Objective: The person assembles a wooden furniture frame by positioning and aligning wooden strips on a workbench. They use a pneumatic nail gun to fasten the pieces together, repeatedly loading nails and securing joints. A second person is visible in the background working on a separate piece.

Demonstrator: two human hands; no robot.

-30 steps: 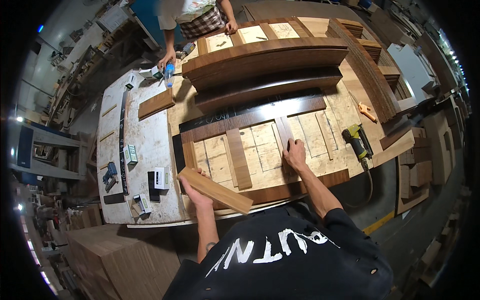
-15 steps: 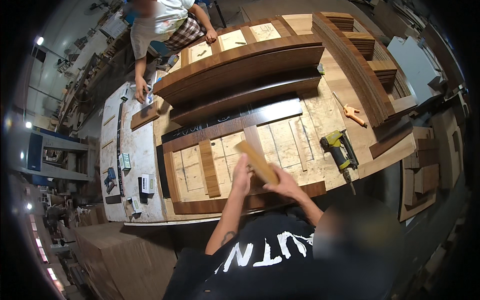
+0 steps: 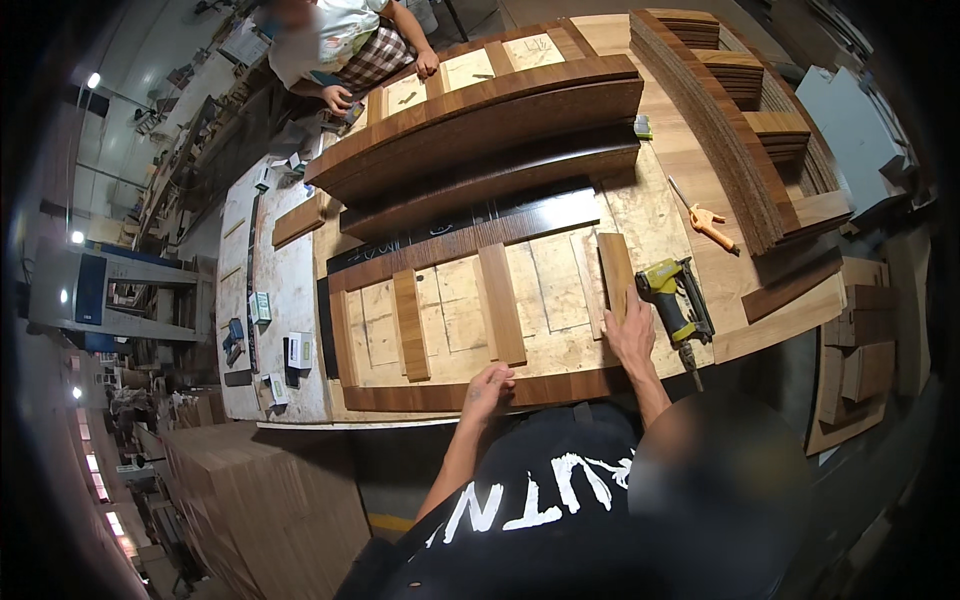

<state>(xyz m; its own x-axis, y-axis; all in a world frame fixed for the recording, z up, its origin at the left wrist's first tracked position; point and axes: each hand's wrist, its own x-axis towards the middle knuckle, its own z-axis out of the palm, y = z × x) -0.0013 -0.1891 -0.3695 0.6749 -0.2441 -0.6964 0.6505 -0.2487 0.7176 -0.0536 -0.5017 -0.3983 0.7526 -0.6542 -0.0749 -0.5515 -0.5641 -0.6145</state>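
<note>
My right hand (image 3: 632, 338) grips the near end of a short brown wooden slat (image 3: 615, 262), which lies at the right of the frame pieces beside a paler strip. My left hand (image 3: 488, 392) is at the front rail (image 3: 570, 388), fingers curled, just by the near end of the middle slat (image 3: 501, 300); whether it pinches anything is hidden. Another slat (image 3: 409, 325) stands parallel farther left. Across the far side runs a dark brown rail (image 3: 460, 247), and a short end piece (image 3: 342, 340) closes the left side. A green and black nail gun (image 3: 675, 300) lies right of my right hand.
Long brown boards (image 3: 480, 120) are stacked beyond the far rail. An orange air blow gun (image 3: 712, 226) lies at right, near a tall stack of frames (image 3: 720, 150). Small boxes (image 3: 299, 349) sit at left. A co-worker (image 3: 350, 45) stands across the table, hand at a tool.
The slat that both hands held over the middle now lies at the right under my right hand. My left hand has let go of it and moved down to the front rail.
</note>
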